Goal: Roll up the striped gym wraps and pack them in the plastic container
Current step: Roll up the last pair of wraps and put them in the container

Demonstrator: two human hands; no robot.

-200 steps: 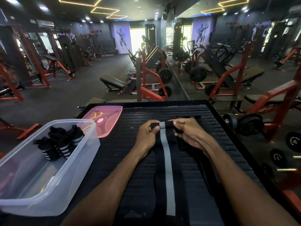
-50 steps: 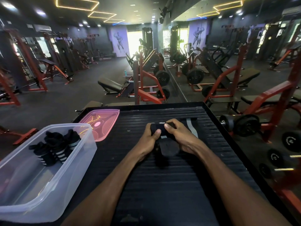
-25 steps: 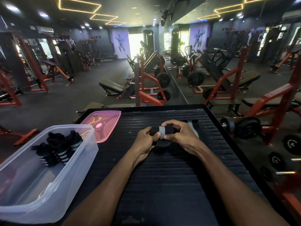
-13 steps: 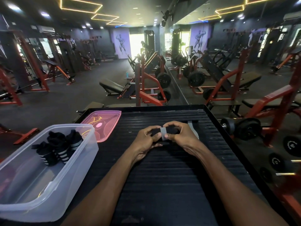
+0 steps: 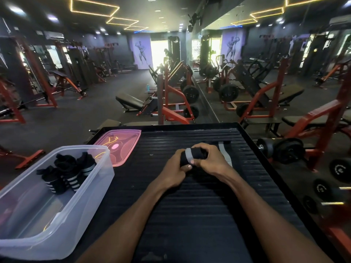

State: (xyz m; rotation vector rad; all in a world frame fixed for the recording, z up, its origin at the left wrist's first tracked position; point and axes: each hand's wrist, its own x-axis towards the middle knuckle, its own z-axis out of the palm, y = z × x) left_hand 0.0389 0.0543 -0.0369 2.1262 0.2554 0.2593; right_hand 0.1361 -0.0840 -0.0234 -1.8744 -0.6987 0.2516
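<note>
Black rolled wrap (image 5: 191, 156) btwn both hands (image 5: 193, 166)

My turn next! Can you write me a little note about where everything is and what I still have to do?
Left hand and right hand: both grip the rolled wrap, black with a grey stripe, just above the black ribbed table.
Plastic container: open, at the table's left edge, with three rolled wraps at its far end.
Pink lid: lying flat beyond the container.
Another wrap: unrolled, flat on the table behind the right hand.
Done: three rolls packed, a fourth rolled up.
Left: put this roll in the container, then roll and pack the flat one.
</note>
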